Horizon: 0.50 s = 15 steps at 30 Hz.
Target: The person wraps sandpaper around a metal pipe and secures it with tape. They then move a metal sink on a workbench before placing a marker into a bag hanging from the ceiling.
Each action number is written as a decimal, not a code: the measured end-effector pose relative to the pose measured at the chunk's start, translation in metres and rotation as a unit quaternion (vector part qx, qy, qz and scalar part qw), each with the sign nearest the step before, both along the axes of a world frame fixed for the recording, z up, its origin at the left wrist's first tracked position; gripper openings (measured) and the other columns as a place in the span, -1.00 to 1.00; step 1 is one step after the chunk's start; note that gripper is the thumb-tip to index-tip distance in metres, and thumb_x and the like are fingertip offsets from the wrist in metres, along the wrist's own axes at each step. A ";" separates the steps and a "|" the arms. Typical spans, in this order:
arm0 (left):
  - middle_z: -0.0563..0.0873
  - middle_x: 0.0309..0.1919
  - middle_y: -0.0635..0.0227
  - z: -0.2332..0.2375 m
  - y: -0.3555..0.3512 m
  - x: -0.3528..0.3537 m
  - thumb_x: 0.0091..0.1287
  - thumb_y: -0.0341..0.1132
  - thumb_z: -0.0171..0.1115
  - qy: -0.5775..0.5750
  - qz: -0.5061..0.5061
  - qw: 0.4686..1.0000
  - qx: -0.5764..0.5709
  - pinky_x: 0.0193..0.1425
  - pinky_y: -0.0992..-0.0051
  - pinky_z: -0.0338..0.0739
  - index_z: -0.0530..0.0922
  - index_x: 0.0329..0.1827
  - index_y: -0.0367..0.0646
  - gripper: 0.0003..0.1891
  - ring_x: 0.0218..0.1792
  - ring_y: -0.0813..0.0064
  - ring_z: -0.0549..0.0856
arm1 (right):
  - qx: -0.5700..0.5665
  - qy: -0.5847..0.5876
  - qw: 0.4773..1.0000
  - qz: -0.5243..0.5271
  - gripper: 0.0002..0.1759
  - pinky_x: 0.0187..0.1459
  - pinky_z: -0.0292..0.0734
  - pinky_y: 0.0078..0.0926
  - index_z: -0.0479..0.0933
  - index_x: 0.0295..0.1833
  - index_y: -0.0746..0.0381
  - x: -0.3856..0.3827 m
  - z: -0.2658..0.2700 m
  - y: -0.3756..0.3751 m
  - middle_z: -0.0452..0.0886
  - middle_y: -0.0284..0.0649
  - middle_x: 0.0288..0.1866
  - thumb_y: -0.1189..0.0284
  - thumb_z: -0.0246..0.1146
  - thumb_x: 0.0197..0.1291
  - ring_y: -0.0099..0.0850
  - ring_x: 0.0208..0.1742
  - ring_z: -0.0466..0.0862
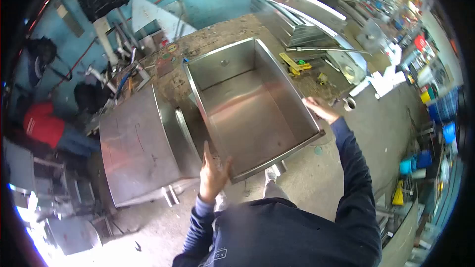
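Observation:
A deep, open stainless steel basin point(247, 113) lies on the worn workbench, its front edge jutting out toward me. My right hand point(322, 111) is at its right rim, fingers closed over the edge. Off the basin's left front corner is my left hand point(213, 177), its index finger stretched forward and its thumb apart. A second steel piece, a flat-faced box point(136, 146) with a bent flange, sits to the left of the basin. A short metal pipe point(279, 168) sticks out under the basin's front edge.
The workbench point(198, 42) carries yellow tools point(295, 64) at right and stacked sheet metal point(321, 20) behind. Clamps and bars point(121, 76) crowd its left side. A person in a red top point(44, 123) is bent over at far left. Cluttered shelves line the right side.

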<state>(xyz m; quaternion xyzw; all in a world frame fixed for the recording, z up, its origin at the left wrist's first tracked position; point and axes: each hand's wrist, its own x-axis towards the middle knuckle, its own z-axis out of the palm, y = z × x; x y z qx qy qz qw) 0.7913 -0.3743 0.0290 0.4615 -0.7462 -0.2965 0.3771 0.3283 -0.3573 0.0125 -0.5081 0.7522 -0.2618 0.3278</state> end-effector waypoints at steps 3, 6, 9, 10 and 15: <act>0.55 0.12 -0.34 -0.020 -0.015 -0.019 0.31 -0.27 0.30 -0.012 -0.010 0.985 0.174 0.13 0.08 0.53 0.31 0.29 -0.43 -0.41 0.12 -0.31 0.58 | -0.087 -0.065 0.994 0.020 -0.24 -0.10 0.50 -0.38 0.58 -0.04 0.36 0.020 -0.001 -0.001 0.67 -0.16 -0.21 -0.22 0.25 0.19 -0.38 -0.14 0.63; 0.61 -0.01 -0.27 -0.034 -0.011 -0.023 0.33 -0.25 0.26 -0.072 0.074 0.983 0.149 -0.01 0.06 0.55 0.39 0.15 -0.41 -0.53 -0.08 -0.25 0.65 | -0.091 0.019 0.995 0.045 -0.22 -0.05 0.54 -0.26 0.54 -0.04 0.45 0.018 0.009 -0.006 0.67 0.13 -0.14 -0.17 0.33 0.12 -0.08 -0.11 0.68; 0.64 -0.29 -0.08 -0.032 -0.006 -0.029 0.32 -0.30 0.24 -0.164 0.051 0.985 -0.017 -0.17 0.11 0.53 0.43 -0.01 -0.39 -0.67 -0.28 -0.12 0.62 | -0.082 0.097 0.989 0.071 -0.31 -0.25 0.49 -0.24 0.55 -0.12 0.41 0.012 0.040 -0.013 0.65 0.07 -0.32 -0.11 0.34 0.13 -0.11 -0.32 0.63; 0.60 -0.34 0.02 -0.026 -0.004 -0.035 0.32 -0.33 0.24 -0.102 0.068 0.991 0.062 -0.20 0.17 0.51 0.45 -0.03 -0.37 -0.70 -0.31 0.02 0.61 | -0.114 0.073 0.987 0.085 -0.36 -0.30 0.46 -0.27 0.55 -0.16 0.40 0.011 0.058 -0.014 0.63 0.00 -0.38 -0.07 0.34 0.16 -0.21 -0.39 0.60; 0.63 -0.20 0.40 -0.070 0.016 -0.053 0.37 -0.29 0.26 0.122 0.031 0.962 0.241 -0.10 0.43 0.44 0.51 -0.01 -0.32 -0.72 -0.22 0.58 0.49 | -0.098 0.051 0.978 0.177 -0.43 -0.33 0.46 -0.43 0.59 -0.11 0.39 0.032 0.171 -0.009 0.63 -0.16 -0.47 0.00 0.34 0.22 -0.45 -0.44 0.59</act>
